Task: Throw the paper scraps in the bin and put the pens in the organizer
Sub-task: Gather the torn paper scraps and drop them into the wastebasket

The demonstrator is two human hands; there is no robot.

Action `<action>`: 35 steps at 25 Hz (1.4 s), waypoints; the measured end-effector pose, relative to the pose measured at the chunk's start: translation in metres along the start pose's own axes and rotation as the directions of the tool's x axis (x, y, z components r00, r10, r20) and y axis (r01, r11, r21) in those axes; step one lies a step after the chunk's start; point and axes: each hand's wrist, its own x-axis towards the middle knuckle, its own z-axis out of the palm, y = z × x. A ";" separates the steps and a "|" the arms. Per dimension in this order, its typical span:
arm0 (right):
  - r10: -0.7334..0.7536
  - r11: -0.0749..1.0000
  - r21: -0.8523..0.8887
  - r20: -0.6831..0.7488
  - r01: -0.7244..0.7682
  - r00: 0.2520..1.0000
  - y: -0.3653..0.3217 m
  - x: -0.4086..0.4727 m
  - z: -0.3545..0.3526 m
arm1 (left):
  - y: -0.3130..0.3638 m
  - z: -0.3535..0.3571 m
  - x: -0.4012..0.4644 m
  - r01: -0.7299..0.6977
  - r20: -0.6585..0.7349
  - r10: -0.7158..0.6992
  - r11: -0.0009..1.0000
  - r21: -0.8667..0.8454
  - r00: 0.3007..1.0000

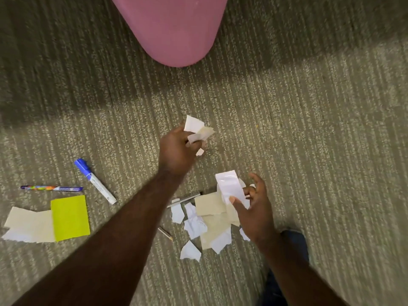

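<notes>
My left hand is closed around a bunch of white and beige paper scraps, held above the carpet below the pink bin. My right hand pinches a white paper strip between thumb and fingers, the other fingers spread. Under it lies a pile of torn white and beige scraps. A blue-capped white marker and a multicoloured pen lie at the left. A thin pen pokes out from the pile, and another thin pen lies partly under my left forearm.
A yellow-green sticky pad rests on beige and white paper pieces at the far left. The floor is striped grey-green carpet. My dark trouser knee shows at the lower right. No organizer is in view.
</notes>
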 end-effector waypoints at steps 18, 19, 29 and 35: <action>-0.052 0.978 -0.194 0.113 0.073 0.992 -0.045 -0.109 0.082 | -0.111 -0.172 -0.202 0.345 0.010 -0.353 0.908 -0.236 0.936; -0.049 0.969 -0.235 0.124 0.077 0.991 -0.032 -0.113 0.084 | -0.127 -0.175 -0.217 0.382 0.012 -0.389 0.899 -0.216 0.921; -0.241 0.780 -0.339 0.612 0.525 0.753 0.013 -0.139 0.104 | -0.196 -0.144 -0.335 0.533 -0.198 -0.601 0.788 -0.308 0.774; -0.239 0.567 -0.403 0.754 0.718 0.612 0.004 -0.141 0.153 | -0.218 -0.122 -0.350 0.607 -0.174 -0.654 0.752 -0.257 0.736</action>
